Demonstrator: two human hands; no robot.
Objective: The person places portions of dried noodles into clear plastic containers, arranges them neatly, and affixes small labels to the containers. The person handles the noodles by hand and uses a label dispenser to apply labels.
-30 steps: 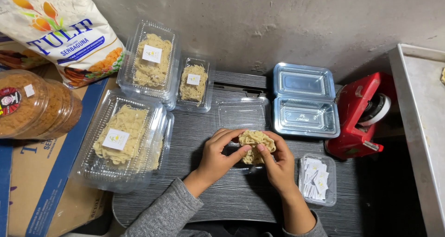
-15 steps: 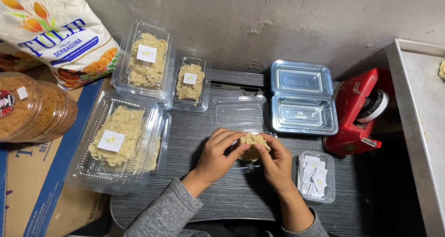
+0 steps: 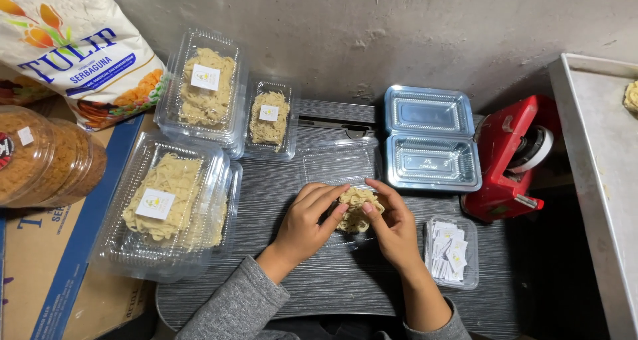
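My left hand (image 3: 307,224) and my right hand (image 3: 392,228) meet over the middle of the dark table (image 3: 319,287), both pinching a clump of pale yellow raw noodles (image 3: 356,210). The clump sits in the base of a small clear plastic clamshell box, whose open lid (image 3: 335,164) lies flat just behind it. My fingers cover much of the box base. A grey sleeve covers my left forearm.
Filled, labelled noodle boxes lie to the left: a large stack (image 3: 166,210), another stack (image 3: 203,91) and a small box (image 3: 269,117). An empty open clamshell (image 3: 430,140), a red tape dispenser (image 3: 508,157), a tub of paper labels (image 3: 450,252), a flour bag (image 3: 73,47), a jar (image 3: 40,157) and a metal tray (image 3: 598,180) surround them.
My hands have stayed on the noodle clump, with the fingers shifting slightly as they press and shape it. The view has drifted a little. Nothing else moved.
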